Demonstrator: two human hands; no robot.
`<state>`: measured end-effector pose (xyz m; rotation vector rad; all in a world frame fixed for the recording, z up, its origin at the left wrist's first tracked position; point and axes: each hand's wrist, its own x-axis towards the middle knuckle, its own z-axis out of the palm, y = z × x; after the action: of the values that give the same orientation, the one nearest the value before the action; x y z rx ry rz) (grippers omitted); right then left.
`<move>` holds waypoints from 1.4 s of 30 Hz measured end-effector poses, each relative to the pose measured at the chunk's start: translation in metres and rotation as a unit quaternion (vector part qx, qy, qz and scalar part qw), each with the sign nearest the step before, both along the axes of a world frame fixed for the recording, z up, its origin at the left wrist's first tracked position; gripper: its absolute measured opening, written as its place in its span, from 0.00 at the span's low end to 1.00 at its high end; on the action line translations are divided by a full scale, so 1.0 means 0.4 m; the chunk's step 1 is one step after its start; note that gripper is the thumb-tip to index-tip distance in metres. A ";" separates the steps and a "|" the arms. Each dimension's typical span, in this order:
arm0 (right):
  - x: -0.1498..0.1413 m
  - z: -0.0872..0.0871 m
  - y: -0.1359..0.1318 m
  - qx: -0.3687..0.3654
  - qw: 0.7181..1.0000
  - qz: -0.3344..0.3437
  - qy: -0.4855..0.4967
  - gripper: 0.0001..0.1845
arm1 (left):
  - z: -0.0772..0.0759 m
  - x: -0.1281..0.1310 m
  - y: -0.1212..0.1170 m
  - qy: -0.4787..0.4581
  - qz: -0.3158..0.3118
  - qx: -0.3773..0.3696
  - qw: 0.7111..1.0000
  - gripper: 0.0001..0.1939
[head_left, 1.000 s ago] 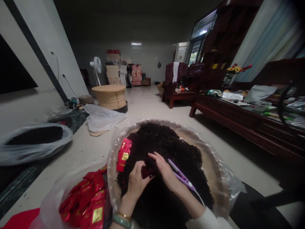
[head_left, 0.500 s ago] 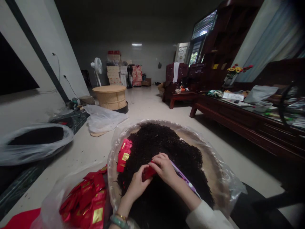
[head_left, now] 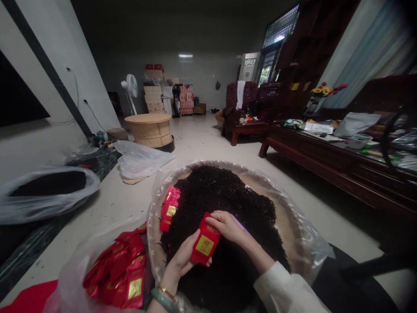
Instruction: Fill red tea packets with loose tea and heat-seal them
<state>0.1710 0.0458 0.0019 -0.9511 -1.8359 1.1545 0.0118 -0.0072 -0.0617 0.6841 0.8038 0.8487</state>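
Between my hands is a small red packet (head_left: pixel 206 243) with a gold label facing up. My left hand (head_left: pixel 186 255) grips its lower left side, with fingers curled underneath. At its upper right corner, my right hand (head_left: pixel 224 225) pinches the edge. Below lies a heap of dark dried leaves, probably tea (head_left: pixel 224 187), in a wide round basket (head_left: pixel 295 217) lined with clear plastic. A purple and white stick-like item (head_left: pixel 239 222) shows partly behind my right hand. More red packets (head_left: pixel 169 208) lie on the basket's left side.
Left of the basket, a clear plastic bag (head_left: pixel 76 265) holds several red packets (head_left: pixel 127 269). Another plastic bag (head_left: pixel 94 187) of dark material stands farther left. A low wooden table (head_left: pixel 293 152) runs along the right. Ahead are a round wooden stand (head_left: pixel 150 130) and a white fan (head_left: pixel 130 84).
The red packet has been turned so its gold-labelled face shows. My left hand has shifted slightly down and opened out beneath it, while my right hand stays at the top edge.
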 end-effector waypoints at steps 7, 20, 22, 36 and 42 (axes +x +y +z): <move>0.004 -0.014 0.019 0.041 0.999 -0.012 -0.024 0.24 | -0.005 -0.020 0.021 0.165 0.107 0.150 0.969 0.23; 0.038 0.019 -0.048 0.160 0.979 0.048 -0.113 0.12 | 0.130 -0.106 0.008 0.504 0.070 0.581 0.635 0.11; 0.074 -0.007 -0.055 0.135 0.982 0.019 -0.132 0.14 | 0.121 -0.112 0.000 0.510 0.070 0.582 0.629 0.11; -0.001 -0.077 -0.147 0.260 0.817 0.174 -0.484 0.24 | 0.164 -0.174 -0.032 0.488 0.075 0.563 0.663 0.06; 0.011 -0.065 -0.164 0.287 0.798 0.151 -0.508 0.07 | 0.177 -0.170 -0.044 0.508 -0.008 0.527 0.681 0.12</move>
<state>0.1755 -0.0197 -0.0239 -0.9896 -3.0346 0.0705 -0.0562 -0.0249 0.0092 2.3443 1.2423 0.8382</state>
